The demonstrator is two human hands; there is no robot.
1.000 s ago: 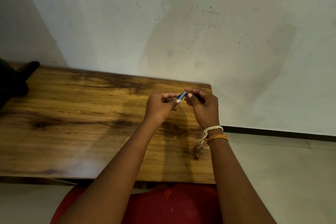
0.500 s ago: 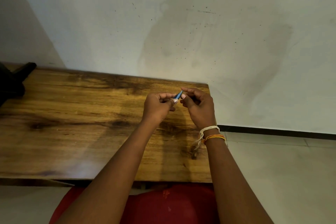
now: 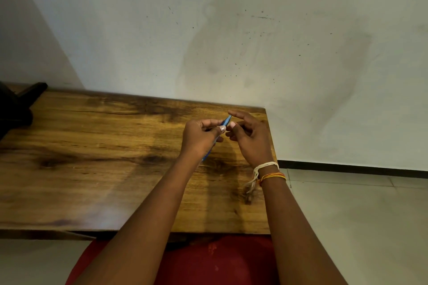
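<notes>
The left hand point(image 3: 200, 137) grips a slim, smooth blue plastic pen-like stick point(image 3: 227, 120), with the thumb pressed on its shaft. The stick's long axis slants: its upper tip points away and to the right, and its lower end shows under the palm. The right hand point(image 3: 251, 140), fingers loose and holding nothing, is just beside that tip; I cannot tell whether they touch. Both hands are above the far right corner of the grained brown wooden table point(image 3: 92, 157).

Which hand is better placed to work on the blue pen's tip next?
Right, probably. The left hand grips the blue pen by its barrel, steadying it; the right hand holds nothing, its fingers loosely spread right beside the exposed tip.
</notes>
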